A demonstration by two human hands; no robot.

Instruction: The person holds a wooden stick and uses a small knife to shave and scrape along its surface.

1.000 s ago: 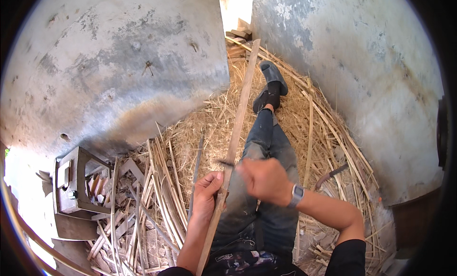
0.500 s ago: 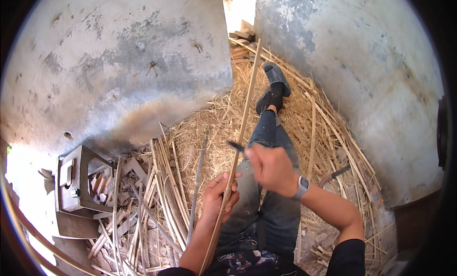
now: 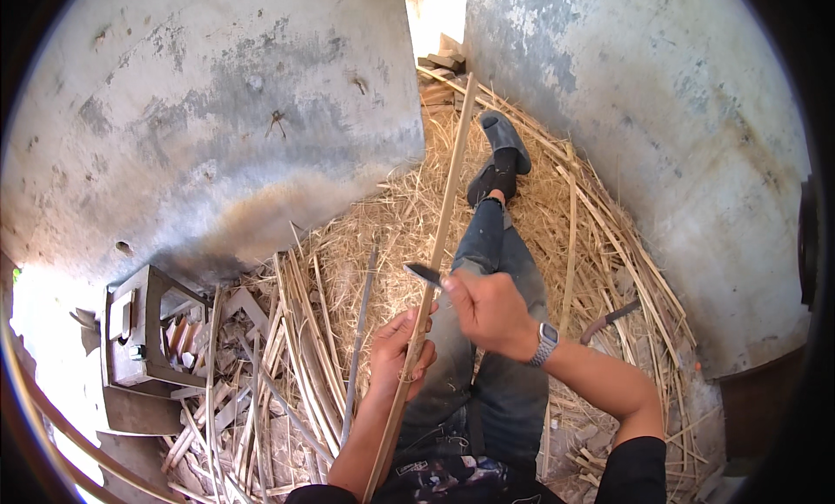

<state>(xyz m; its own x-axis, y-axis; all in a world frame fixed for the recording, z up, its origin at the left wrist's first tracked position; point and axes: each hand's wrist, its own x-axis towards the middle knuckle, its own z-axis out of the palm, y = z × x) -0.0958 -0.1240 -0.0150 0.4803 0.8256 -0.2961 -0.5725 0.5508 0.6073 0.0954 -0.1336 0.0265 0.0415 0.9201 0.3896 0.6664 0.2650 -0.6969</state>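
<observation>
A long, narrow strip of pale wood or bamboo [image 3: 452,178] slants up from my lap toward the far wall gap. My left hand [image 3: 403,352] is closed round it low down, over my left thigh. In my closed right hand [image 3: 497,317], just above and to the right, is a knife [image 3: 424,273]. Its dark blade lies across the strip, a little beyond my left hand's fingers. Most of the knife's handle is hidden inside my fist. The right wrist wears a watch [image 3: 547,342].
Shavings [image 3: 400,191] cover the floor around my outstretched legs [image 3: 487,243]. Bundled strips [image 3: 304,347] lie to the left beside a dark metal frame [image 3: 156,330]. A curved tool with a rusty blade [image 3: 609,320] rests on the right. Weathered walls [image 3: 235,95] stand on both sides.
The knife and my right hand have moved slightly nearer to me, and the blade now reaches farther left across the strip. My left hand keeps its hold, shifted only slightly.
</observation>
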